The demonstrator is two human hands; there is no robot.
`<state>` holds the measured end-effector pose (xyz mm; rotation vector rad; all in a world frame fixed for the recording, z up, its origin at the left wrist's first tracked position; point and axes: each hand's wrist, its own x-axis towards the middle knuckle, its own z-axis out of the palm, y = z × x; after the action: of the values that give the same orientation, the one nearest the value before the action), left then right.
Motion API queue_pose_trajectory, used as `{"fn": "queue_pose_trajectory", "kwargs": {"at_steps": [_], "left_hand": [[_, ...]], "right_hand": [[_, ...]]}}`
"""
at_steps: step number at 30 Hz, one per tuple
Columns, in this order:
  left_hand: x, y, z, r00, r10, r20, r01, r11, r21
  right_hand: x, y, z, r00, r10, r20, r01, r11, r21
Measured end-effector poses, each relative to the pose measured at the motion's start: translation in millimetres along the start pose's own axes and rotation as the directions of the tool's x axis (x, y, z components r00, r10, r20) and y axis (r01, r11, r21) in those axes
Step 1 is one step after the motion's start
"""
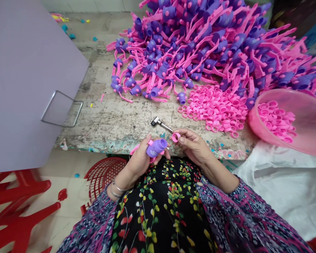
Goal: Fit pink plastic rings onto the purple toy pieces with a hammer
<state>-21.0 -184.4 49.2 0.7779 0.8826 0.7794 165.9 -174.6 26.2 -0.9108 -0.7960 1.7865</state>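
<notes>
My left hand [140,160] is closed around a purple plastic piece [155,148] with pink arms, its round open end tilted up to the right. Between the thumb and fingers of my right hand [193,144] is a small pink ring [176,137], held just right of the purple piece and apart from it. A metal tool [162,124] with a dark head lies on the worn table [116,123] just beyond my hands. Behind it to the right spreads a heap of loose pink rings [216,107].
Purple and pink pieces [179,52] are piled high at the back. A pink bowl [308,123] with more rings stands at the right edge, above a white sack [287,179]. A grey panel [28,70] with a wire handle is at left; a red basket [102,175] sits below.
</notes>
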Motion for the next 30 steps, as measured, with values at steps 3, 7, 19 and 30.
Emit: {"fn": "queue_pose_trajectory", "kwargs": {"at_steps": [3,7,19,30], "left_hand": [[-1.5,-1.1,0.4,0.999,-0.053,0.000,0.053,0.999,0.014],[-2.0,-5.6,0.3,0.994,-0.109,0.001,0.109,0.994,0.018],[-2.2,-12.3,1.3,0.984,-0.169,-0.054,0.174,0.978,0.111],[-0.8,-16.0,-0.5,0.984,-0.168,-0.061,0.176,0.970,0.169]], "right_hand": [[-3.1,-3.3,0.2,0.999,0.036,0.016,-0.036,0.999,0.036],[-6.7,-4.9,1.9,0.996,0.082,0.043,-0.086,0.993,0.082],[-8.8,-3.3,1.8,0.987,0.150,0.062,-0.155,0.985,0.078],[-9.3,-1.4,0.7,0.993,0.097,0.071,-0.098,0.995,0.001]]}}
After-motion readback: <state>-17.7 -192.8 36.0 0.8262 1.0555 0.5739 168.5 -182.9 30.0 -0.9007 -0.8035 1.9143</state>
